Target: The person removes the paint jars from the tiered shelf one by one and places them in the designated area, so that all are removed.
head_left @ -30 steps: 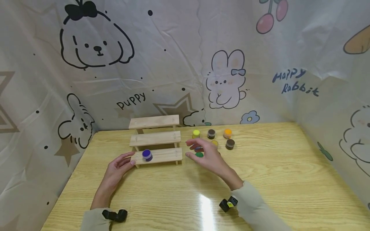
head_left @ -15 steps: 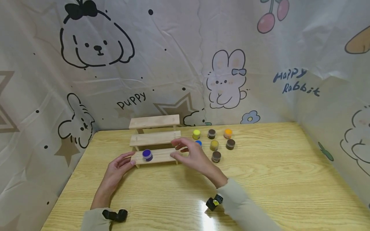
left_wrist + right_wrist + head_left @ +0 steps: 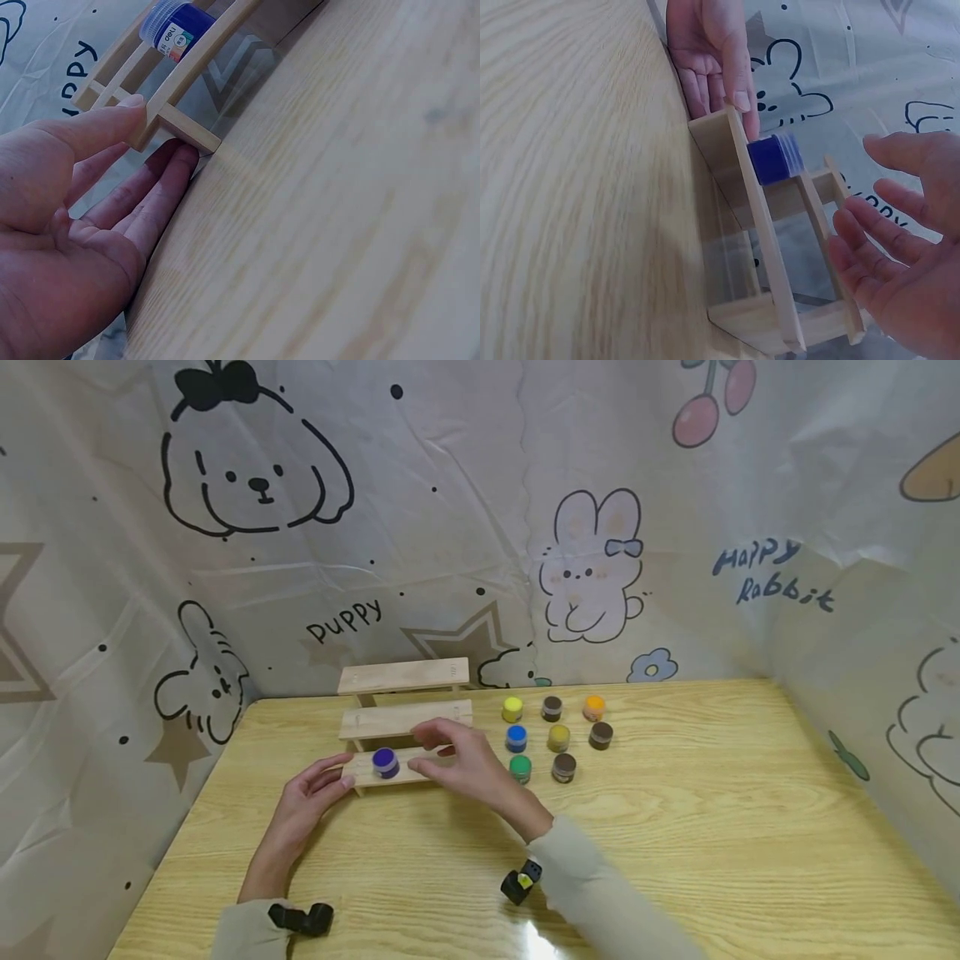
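A three-step wooden display shelf (image 3: 405, 721) stands at the back left of the table. On its lowest step sits a small paint jar (image 3: 386, 762) with a purple-blue lid; its label shows in the left wrist view. My left hand (image 3: 303, 802) holds the left end of that step, thumb (image 3: 112, 124) on the board's edge and fingers by the leg. Over the right part of the step hovers my right hand (image 3: 472, 764), fingers spread and holding nothing. In the right wrist view a gap separates the right hand (image 3: 907, 225) from the paint jar (image 3: 769, 159).
Right of the shelf several more paint jars stand in loose rows: yellow (image 3: 512, 709), blue (image 3: 516, 739), green (image 3: 520, 768), orange (image 3: 594, 707) and dark brown (image 3: 564, 767) among them. A printed cloth (image 3: 420, 527) hangs behind the table (image 3: 675, 810).
My right hand has moved left from above the loose jars to the shelf, near the purple-lidded jar, uncovering the green and blue jars. The left hand stays on the shelf's end.
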`<state>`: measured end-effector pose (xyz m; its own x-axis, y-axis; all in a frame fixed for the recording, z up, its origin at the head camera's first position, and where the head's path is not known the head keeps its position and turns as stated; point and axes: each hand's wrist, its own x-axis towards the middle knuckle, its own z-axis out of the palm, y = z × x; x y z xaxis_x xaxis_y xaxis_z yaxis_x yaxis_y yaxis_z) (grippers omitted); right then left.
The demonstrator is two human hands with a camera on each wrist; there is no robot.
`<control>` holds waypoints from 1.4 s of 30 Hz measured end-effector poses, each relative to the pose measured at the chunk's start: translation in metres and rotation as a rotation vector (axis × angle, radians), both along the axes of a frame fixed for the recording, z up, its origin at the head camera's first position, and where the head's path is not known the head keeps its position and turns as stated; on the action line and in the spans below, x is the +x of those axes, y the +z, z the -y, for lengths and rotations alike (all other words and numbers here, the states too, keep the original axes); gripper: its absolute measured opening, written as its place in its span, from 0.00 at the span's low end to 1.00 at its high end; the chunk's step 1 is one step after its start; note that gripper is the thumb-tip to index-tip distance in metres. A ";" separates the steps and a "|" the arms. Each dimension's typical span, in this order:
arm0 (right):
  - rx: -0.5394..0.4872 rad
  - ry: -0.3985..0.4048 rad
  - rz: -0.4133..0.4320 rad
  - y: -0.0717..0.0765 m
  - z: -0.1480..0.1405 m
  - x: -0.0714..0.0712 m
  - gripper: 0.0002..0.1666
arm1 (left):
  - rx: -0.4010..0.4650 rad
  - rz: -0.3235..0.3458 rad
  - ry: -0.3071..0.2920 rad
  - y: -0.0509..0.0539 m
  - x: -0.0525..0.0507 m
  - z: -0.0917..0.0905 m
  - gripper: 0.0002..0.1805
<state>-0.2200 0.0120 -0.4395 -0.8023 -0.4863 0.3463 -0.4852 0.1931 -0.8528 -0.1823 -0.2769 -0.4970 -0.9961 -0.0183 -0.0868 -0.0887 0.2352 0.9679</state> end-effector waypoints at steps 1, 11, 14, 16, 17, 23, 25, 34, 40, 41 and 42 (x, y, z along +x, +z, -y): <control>-0.003 0.001 0.003 -0.001 0.002 -0.001 0.22 | 0.001 -0.001 -0.002 0.000 0.000 0.000 0.30; 0.009 -0.004 0.059 -0.012 0.022 -0.002 0.24 | 0.021 -0.011 -0.013 -0.001 -0.001 -0.001 0.30; 0.047 -0.028 0.057 -0.016 0.028 -0.003 0.24 | 0.022 -0.009 -0.016 -0.001 0.000 -0.001 0.30; 0.071 -0.043 0.054 -0.019 0.032 -0.005 0.25 | 0.020 -0.005 -0.016 0.000 0.000 -0.001 0.30; 0.081 -0.051 0.052 -0.020 0.034 -0.005 0.25 | 0.019 -0.003 -0.015 0.000 0.000 -0.001 0.30; 0.096 -0.067 0.037 -0.024 0.046 -0.007 0.25 | 0.019 -0.005 -0.016 0.001 0.000 0.000 0.31; 0.104 -0.070 0.034 -0.024 0.049 -0.007 0.24 | 0.022 -0.007 -0.018 0.001 0.000 0.000 0.30; 0.140 -0.109 0.024 -0.021 0.053 -0.004 0.19 | 0.032 -0.014 -0.027 0.001 0.001 -0.001 0.30; 0.142 -0.115 0.026 -0.020 0.053 -0.005 0.17 | 0.031 -0.005 -0.028 0.002 0.001 -0.001 0.30; 0.143 -0.115 0.026 -0.021 0.053 -0.005 0.17 | 0.030 -0.004 -0.026 0.002 0.001 0.000 0.30; 0.143 -0.116 0.026 -0.020 0.053 -0.005 0.16 | 0.030 -0.002 -0.025 0.001 0.001 0.000 0.30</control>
<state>-0.2248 -0.0406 -0.4600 -0.8635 -0.4330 0.2587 -0.4307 0.3663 -0.8248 -0.1815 -0.2766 -0.4955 -0.9964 0.0090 -0.0847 -0.0809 0.2085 0.9747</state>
